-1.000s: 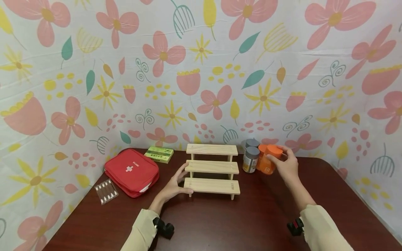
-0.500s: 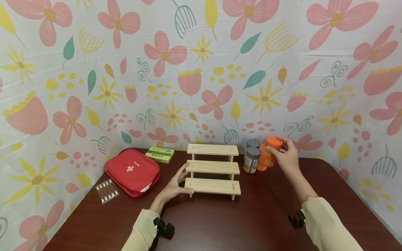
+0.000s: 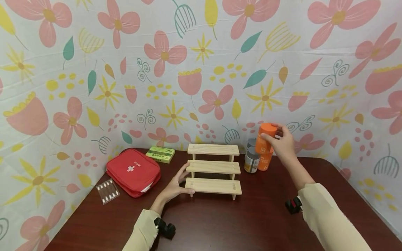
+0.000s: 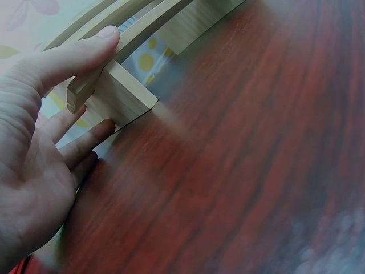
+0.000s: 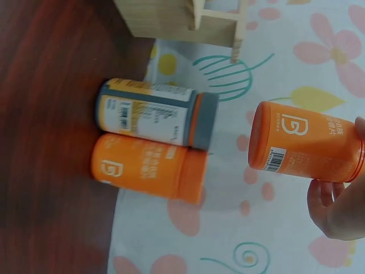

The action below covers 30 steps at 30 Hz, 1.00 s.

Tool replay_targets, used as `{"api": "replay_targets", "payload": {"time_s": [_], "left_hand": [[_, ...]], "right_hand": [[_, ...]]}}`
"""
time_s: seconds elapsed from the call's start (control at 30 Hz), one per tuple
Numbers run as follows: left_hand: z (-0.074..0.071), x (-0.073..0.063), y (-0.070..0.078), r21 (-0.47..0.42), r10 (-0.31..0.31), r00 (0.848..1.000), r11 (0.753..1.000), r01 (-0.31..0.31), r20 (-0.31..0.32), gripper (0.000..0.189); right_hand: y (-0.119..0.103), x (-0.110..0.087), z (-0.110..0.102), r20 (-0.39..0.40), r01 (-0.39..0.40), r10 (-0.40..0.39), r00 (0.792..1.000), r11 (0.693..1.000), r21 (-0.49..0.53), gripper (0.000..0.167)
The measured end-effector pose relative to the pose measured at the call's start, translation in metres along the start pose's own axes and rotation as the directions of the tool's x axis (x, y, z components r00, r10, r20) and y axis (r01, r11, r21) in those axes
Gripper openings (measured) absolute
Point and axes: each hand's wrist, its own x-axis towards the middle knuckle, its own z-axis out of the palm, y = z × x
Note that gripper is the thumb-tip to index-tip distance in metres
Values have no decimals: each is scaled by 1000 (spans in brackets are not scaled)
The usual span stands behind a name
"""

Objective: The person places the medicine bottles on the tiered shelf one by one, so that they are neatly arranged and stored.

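Observation:
My right hand grips an orange pill bottle by its cap end, thumb in front and fingers behind. In the right wrist view the bottle is well off the table, its white B logo and barcode showing. A second orange bottle stands on the table beside a grey-capped bottle. Another grey-capped bottle is mostly hidden behind. My left hand holds the left end of a three-step wooden rack. In the left wrist view its thumb lies on the step, with the fingers beside the leg.
A red first-aid pouch lies at the left, with a clear packet of cotton swabs beside it. A green-yellow box lies behind the pouch. A flower-patterned cloth hangs along the back of the dark table.
My right hand has lifted the orange bottle off the table, up and slightly left, uncovering the second orange bottle. My left hand stays at the rack.

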Motion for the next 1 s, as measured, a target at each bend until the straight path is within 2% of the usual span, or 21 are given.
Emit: {"api": "replay_targets", "payload": {"time_s": [0.23, 0.37, 0.6, 1.0], "left_hand": [[1, 0, 0, 18, -8, 1000, 1000, 8, -6, 105], [0, -2, 1, 27, -14, 1000, 1000, 14, -18, 105], [0, -2, 2, 27, -4, 1000, 1000, 4, -9, 105], [0, -1, 1, 14, -12, 1000, 1000, 13, -5, 105]], "right_hand": [[-18, 5, 7, 15, 34, -34, 999, 999, 10, 71], [-28, 9, 16, 31, 31, -31, 999, 999, 19, 70], [-49, 18, 35, 21, 85, -87, 996, 994, 67, 65], [-76, 30, 72, 101, 158, -172, 980, 979, 133, 61]]}}
